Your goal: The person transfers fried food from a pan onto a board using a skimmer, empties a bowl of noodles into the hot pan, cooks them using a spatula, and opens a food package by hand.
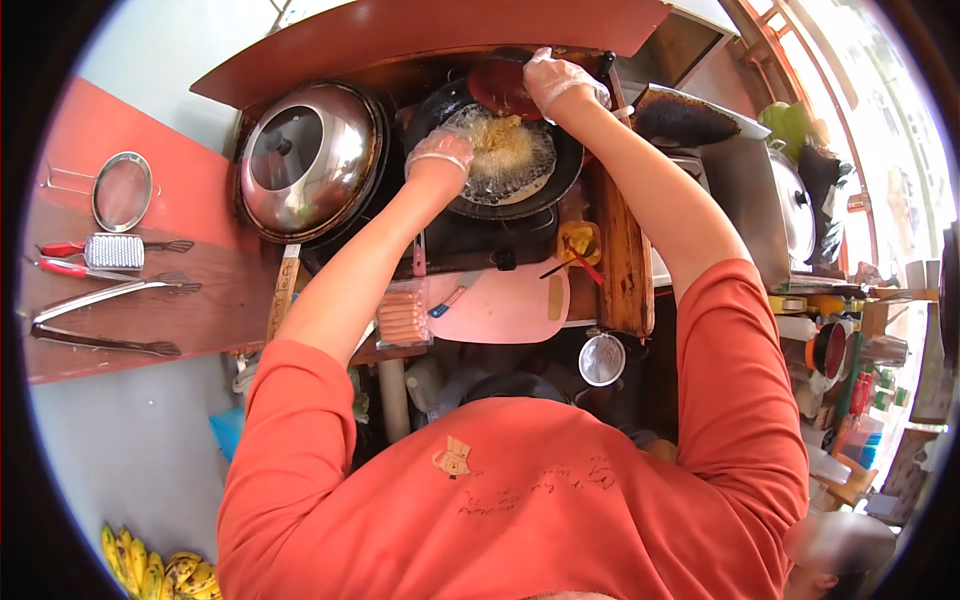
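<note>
The food (512,160) is seen mid-pan (572,165), no long axis being evident; the left hand (442,152), over the pan's left, is placed nearer, its finger spread hidden; the bowl (497,90) is pinched in the right hand's grip (558,85) above the pan's far side; the pan's left is bounded by the lid (335,160), its near-right rim overhung by neither hand

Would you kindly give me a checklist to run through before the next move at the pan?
1. Left hand and right hand gloved: ok, both wear clear gloves.
2. Red dish held: ok, in the right hand's grip at the pan's far side.
3. Red dish emptied: cannot tell, its inside is unclear.
4. Left hand clear of the bubbling liquid: cannot tell.
5. Knife away from both hands: ok, by the pink board.
</note>
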`<state>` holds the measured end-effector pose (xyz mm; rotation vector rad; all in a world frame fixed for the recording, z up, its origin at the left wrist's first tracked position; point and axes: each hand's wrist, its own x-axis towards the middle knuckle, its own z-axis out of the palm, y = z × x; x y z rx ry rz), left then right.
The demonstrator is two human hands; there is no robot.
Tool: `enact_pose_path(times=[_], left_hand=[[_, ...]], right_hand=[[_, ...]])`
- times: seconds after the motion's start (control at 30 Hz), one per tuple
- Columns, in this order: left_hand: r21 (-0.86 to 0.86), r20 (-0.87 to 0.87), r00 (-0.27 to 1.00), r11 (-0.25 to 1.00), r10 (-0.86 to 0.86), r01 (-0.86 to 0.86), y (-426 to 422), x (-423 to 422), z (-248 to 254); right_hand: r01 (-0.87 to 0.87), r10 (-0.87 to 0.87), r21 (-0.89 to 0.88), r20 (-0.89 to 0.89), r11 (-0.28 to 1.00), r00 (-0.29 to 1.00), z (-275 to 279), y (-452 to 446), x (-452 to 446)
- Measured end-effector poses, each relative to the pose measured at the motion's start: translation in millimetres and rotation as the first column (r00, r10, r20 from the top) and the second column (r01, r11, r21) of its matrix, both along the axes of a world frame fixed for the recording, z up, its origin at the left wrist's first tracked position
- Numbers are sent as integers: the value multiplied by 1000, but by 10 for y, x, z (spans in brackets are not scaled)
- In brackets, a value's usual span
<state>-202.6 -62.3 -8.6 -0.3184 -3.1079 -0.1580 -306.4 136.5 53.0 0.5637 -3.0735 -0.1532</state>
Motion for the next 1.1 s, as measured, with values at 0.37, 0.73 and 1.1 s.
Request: enact_pose_path(times=[0.37, 0.73, 1.1], left_hand=[[-57, 135, 968, 974, -211, 220, 90, 85, -23], [173, -53, 990, 975, -133, 140, 209, 5, -181], [9, -168, 983, 997, -75, 77, -227, 201, 382]], right_hand=[[-40, 40, 13, -41, 999, 998, 70, 28, 65], [-21, 21, -19, -31, 1000, 999, 206, 91, 160], [-32, 33, 10, -58, 999, 998, 39, 151, 174]])
